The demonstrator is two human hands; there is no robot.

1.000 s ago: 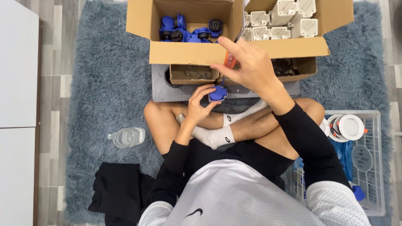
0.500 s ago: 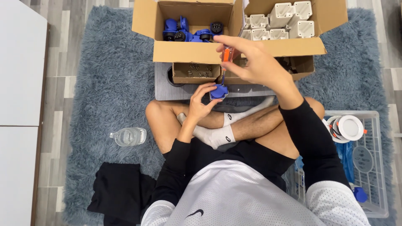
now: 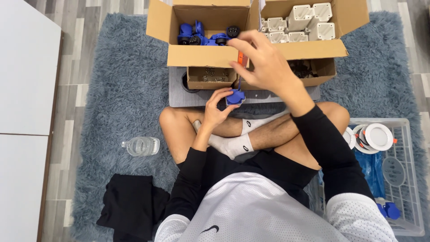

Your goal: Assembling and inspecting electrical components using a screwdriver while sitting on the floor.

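I sit cross-legged on a grey shaggy rug. My left hand (image 3: 216, 107) pinches a small blue plastic part (image 3: 235, 97) just above my shins. My right hand (image 3: 264, 62) is raised over it, fingers closed on an orange-handled screwdriver (image 3: 242, 59) whose thin shaft points down to the blue part. Right behind the hands stand a cardboard box of blue parts (image 3: 204, 33) and a cardboard box of white plastic housings (image 3: 304, 24).
A small open carton of metal bits (image 3: 210, 77) sits on a grey board (image 3: 179, 96) in front of the boxes. A clear water bottle (image 3: 141, 146) and black cloth (image 3: 130, 210) lie left. A white wire basket (image 3: 412, 179) with round white lamps stands right.
My right hand with the orange tool has lifted and shifted slightly right above the blue part. The left hand stays in place holding that part.
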